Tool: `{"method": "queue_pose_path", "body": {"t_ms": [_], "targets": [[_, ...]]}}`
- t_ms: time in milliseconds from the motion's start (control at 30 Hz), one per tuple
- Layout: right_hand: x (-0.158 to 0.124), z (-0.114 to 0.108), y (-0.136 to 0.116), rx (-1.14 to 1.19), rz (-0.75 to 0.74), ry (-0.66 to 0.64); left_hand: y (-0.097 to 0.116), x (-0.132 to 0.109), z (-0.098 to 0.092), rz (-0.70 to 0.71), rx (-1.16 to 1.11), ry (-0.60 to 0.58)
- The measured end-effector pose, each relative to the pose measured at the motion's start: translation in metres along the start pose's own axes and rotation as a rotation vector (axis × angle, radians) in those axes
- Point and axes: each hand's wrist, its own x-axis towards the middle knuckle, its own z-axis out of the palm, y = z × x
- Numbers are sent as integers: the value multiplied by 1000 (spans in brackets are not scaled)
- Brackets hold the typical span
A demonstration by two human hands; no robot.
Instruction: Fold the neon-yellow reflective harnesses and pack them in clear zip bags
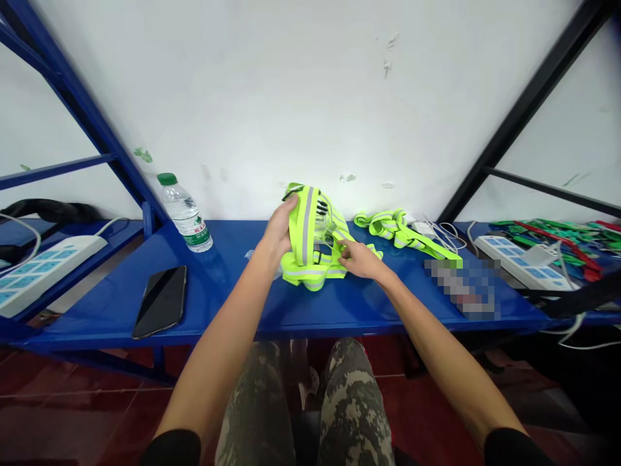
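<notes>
**Left hand (pixel 281 226) and right hand (pixel 359 260) on a reflective strap bundle (pixel 306 226)**

A scuffed white wall (pixel 291 97) rises behind the strap bundle, the landmark for every place given here. Beneath it runs a glossy blue bench (pixel 228 310), reaching out to both sides. The person's camouflage trousers (pixel 356 404) show below the bundle, past the near edge of the bench.

The bundle itself, yellow-green with silvery bands, is at the middle of the bench, its upper loops held upright and its lower folds spread at the base. The left hand grips its left edge, thumb in front, the other fingers mostly hidden behind the straps. The right hand is at its right side, index finger reaching to a strap and the rest curled; whether it pinches the strap, I cannot tell.

Well to the left of the bundle lies a white power strip (pixel 48 272). A second strap (pixel 395 226) of the same colours lies loosely heaped to its right. To its left, nearer than that power strip, stand a green-capped water bottle (pixel 187 217) and, closer to the person, a dark phone (pixel 161 301) lying flat. Small black buckles (pixel 321 208) show among the bundle's upper loops.
</notes>
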Motion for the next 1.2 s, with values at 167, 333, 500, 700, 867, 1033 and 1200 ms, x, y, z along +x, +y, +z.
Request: {"method": "queue_pose_path", "body": {"t_ms": [167,333,500,700,867,1033,1200], "targets": [[-9,-15,27,3,35,-173,36,2,-12,118,-98,4],[-22,-34,49,-174,141,-143,64,-1,-23,247,-137,18],[-28,-37,60,-257,311,-37,77,-3,-29,261,-179,19],[-23,-41,47,-273,220,139,57,2,-20,-139,151,-256],[-16,-28,13,-106,-167,-73,28,1,-2,-287,371,-567],[1,-10,5,-348,50,-187,35,2,3,-189,237,-679],[28,-42,41,-165,178,129,59,7,-18,-26,-3,-488]]}}
